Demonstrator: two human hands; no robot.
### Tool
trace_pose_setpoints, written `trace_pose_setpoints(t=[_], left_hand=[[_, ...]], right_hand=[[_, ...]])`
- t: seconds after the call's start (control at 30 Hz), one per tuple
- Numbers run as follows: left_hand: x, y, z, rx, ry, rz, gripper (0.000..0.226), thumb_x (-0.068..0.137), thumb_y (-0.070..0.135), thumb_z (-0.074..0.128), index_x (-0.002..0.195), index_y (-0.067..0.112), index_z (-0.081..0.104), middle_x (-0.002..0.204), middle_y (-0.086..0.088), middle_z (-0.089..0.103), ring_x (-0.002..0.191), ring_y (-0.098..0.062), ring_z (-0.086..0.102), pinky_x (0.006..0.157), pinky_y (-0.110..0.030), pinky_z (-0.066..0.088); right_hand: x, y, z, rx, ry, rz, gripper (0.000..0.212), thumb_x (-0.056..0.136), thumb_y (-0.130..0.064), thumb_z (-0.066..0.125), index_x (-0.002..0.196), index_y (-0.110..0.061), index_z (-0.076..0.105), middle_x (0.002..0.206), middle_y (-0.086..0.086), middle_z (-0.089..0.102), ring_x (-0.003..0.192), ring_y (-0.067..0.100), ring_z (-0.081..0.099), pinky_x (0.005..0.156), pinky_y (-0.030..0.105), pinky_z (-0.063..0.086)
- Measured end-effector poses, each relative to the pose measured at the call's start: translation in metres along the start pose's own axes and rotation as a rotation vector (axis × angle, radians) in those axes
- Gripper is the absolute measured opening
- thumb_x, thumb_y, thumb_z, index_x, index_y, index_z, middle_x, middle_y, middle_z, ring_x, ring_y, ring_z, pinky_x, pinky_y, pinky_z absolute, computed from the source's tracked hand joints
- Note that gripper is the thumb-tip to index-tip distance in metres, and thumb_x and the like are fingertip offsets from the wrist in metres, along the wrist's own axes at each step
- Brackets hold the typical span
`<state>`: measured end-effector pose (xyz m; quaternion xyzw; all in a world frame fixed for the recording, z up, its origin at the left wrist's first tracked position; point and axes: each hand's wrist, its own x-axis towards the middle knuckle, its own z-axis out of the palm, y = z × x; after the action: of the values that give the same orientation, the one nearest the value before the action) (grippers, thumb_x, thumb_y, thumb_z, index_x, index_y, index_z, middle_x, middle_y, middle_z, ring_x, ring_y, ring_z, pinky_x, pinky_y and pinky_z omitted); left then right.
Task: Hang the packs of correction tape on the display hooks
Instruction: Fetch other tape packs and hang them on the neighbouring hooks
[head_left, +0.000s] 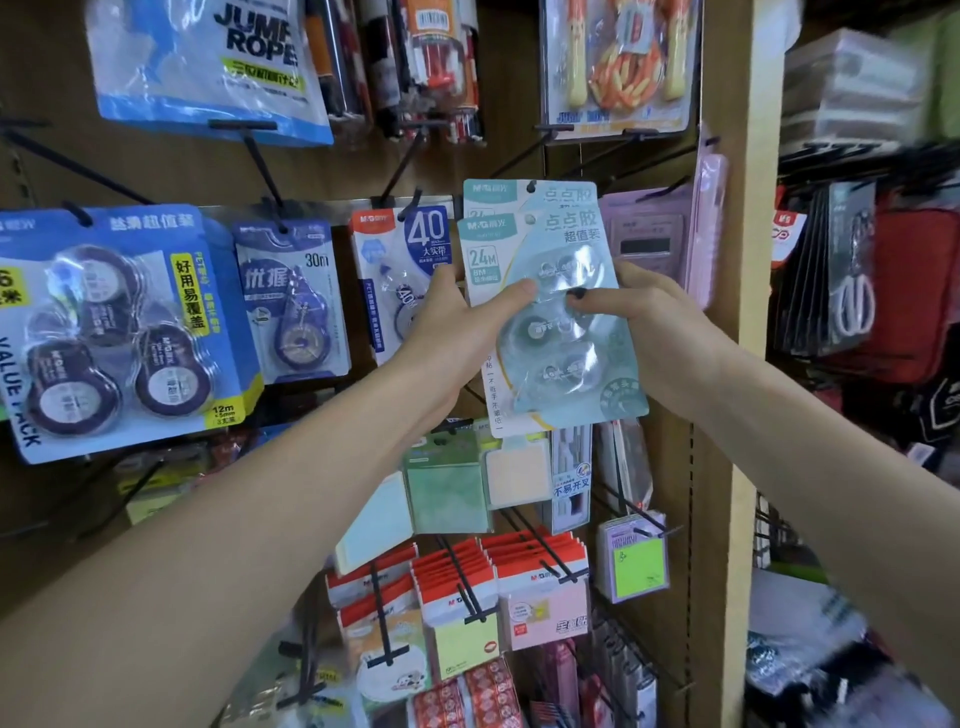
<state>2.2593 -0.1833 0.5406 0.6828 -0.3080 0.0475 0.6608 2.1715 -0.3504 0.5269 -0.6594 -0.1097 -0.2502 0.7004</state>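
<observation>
A pale teal pack (563, 322) with three clear tape rollers is held up in front of the display board. My left hand (457, 332) grips its left edge, thumb across the front. My right hand (654, 332) pinches its right side, thumb on the blister. The pack's hang hole sits a little below the black hook tip (531, 186). A matching teal pack (519, 195) hangs on that hook directly behind. More correction tape packs hang to the left: a white and blue 40 m one (405, 249), a blue 30 m one (291, 296) and a large blue value pack (119, 322).
Jump rope packs (208, 62) hang on the row above. Pink calculators (654, 234) hang to the right, against a wooden upright (748, 312). Sticky note packs (467, 597) on black hooks fill the rows below. Scissors and bags (883, 291) hang further right.
</observation>
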Motion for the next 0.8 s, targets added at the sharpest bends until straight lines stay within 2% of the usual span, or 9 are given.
trace_pose_setpoints(t=[0.17, 0.33, 0.47, 0.5, 0.63, 0.67, 0.73, 0.8], left_hand=[[0.016, -0.005, -0.001, 0.096, 0.017, -0.061, 0.063, 0.082, 0.053, 0.074, 0.133, 0.024, 0.052, 0.122, 0.009, 0.070, 0.113, -0.017, 0.068, 0.101, -0.046, 0.056], [0.036, -0.009, -0.003, 0.203, -0.016, -0.168, 0.065, 0.087, 0.054, 0.066, 0.141, 0.026, 0.045, 0.125, 0.008, 0.062, 0.116, -0.020, 0.061, 0.100, -0.040, 0.049], [0.064, -0.023, 0.000, 0.182, -0.027, -0.236, 0.102, 0.053, 0.065, 0.065, 0.146, 0.028, 0.044, 0.135, 0.002, 0.063, 0.121, -0.027, 0.062, 0.105, -0.050, 0.051], [0.069, -0.024, 0.000, 0.170, -0.018, -0.252, 0.100, 0.054, 0.063, 0.066, 0.145, 0.028, 0.045, 0.135, 0.001, 0.064, 0.122, -0.028, 0.062, 0.105, -0.050, 0.051], [0.074, -0.022, 0.002, 0.145, -0.032, -0.280, 0.044, 0.095, 0.045, 0.059, 0.136, 0.030, 0.050, 0.136, 0.001, 0.063, 0.124, -0.025, 0.060, 0.109, -0.048, 0.049], [0.076, -0.024, 0.002, 0.159, -0.045, -0.284, 0.045, 0.096, 0.045, 0.057, 0.139, 0.031, 0.050, 0.137, 0.002, 0.062, 0.125, -0.025, 0.059, 0.110, -0.048, 0.048], [0.079, -0.029, 0.003, 0.169, -0.049, -0.305, 0.063, 0.087, 0.051, 0.056, 0.146, 0.031, 0.045, 0.141, 0.003, 0.059, 0.127, -0.023, 0.056, 0.110, -0.049, 0.047], [0.084, -0.033, 0.002, 0.161, -0.046, -0.338, 0.075, 0.083, 0.055, 0.055, 0.151, 0.029, 0.038, 0.145, 0.004, 0.054, 0.129, -0.022, 0.053, 0.103, -0.043, 0.048]], right_hand=[[0.023, 0.010, -0.003, -0.023, -0.020, 0.056, 0.034, 0.101, -0.008, 0.060, 0.135, -0.009, 0.066, 0.127, 0.017, 0.074, 0.113, 0.037, 0.074, 0.096, 0.053, 0.061], [0.059, 0.017, -0.006, -0.083, -0.027, 0.112, 0.037, 0.101, -0.009, 0.061, 0.138, -0.007, 0.061, 0.127, 0.017, 0.074, 0.111, 0.036, 0.075, 0.087, 0.047, 0.064], [0.087, 0.020, -0.008, -0.133, -0.047, 0.125, 0.033, 0.103, -0.007, 0.058, 0.136, -0.008, 0.063, 0.125, 0.015, 0.075, 0.111, 0.034, 0.075, 0.084, 0.043, 0.066], [0.093, 0.022, -0.009, -0.144, -0.048, 0.128, 0.033, 0.104, -0.007, 0.057, 0.136, -0.009, 0.062, 0.125, 0.015, 0.075, 0.111, 0.033, 0.075, 0.086, 0.044, 0.065], [0.117, 0.031, -0.009, -0.185, -0.055, 0.133, 0.035, 0.104, -0.006, 0.055, 0.138, -0.009, 0.061, 0.128, 0.015, 0.074, 0.114, 0.034, 0.074, 0.094, 0.049, 0.062], [0.122, 0.033, -0.008, -0.196, -0.058, 0.134, 0.035, 0.104, -0.006, 0.055, 0.138, -0.009, 0.061, 0.128, 0.015, 0.074, 0.114, 0.034, 0.074, 0.094, 0.049, 0.062], [0.130, 0.038, -0.004, -0.210, -0.037, 0.137, 0.033, 0.104, -0.005, 0.056, 0.136, -0.010, 0.062, 0.125, 0.015, 0.075, 0.112, 0.035, 0.074, 0.093, 0.048, 0.062], [0.137, 0.041, 0.001, -0.216, 0.002, 0.141, 0.030, 0.102, -0.006, 0.060, 0.131, -0.012, 0.062, 0.123, 0.015, 0.075, 0.110, 0.035, 0.075, 0.091, 0.049, 0.063]])
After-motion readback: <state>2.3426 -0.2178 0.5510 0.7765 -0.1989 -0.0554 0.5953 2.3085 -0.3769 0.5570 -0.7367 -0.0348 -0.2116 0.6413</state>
